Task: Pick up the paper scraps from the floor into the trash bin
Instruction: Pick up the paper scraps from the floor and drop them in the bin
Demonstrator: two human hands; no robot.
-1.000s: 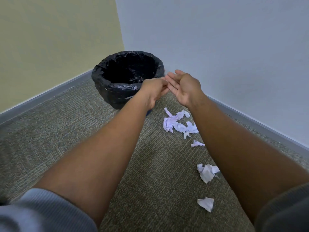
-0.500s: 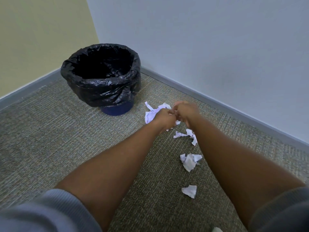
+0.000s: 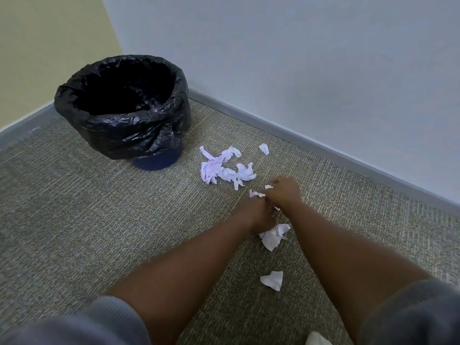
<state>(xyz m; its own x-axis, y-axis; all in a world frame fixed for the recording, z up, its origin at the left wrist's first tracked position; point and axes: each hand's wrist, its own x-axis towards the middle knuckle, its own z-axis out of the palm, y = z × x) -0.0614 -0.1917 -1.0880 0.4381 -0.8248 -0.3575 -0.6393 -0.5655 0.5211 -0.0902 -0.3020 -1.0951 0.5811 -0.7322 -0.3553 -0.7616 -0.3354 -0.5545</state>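
Observation:
A trash bin point(image 3: 119, 130) lined with a black bag stands in the room's corner. Right of it on the carpet lies a pile of white paper scraps point(image 3: 224, 169), with one small scrap point(image 3: 264, 148) farther back. My right hand point(image 3: 283, 192) is down on the floor, fingers curled around a small scrap point(image 3: 255, 194). My left hand point(image 3: 258, 215) is closed just beside it, touching a crumpled scrap point(image 3: 272, 236) below it. Another scrap point(image 3: 272, 280) lies nearer to me, between my forearms.
Grey baseboards point(image 3: 323, 148) run along a yellow wall on the left and a pale blue wall on the right. Something white point(image 3: 317, 339) shows at the bottom edge. My grey sleeves fill the lower corners.
Both hands dropped from beside the bin's rim to the carpet and drew back toward me, from the main pile to scraps nearer me. The view shifted, so the bin looks larger.

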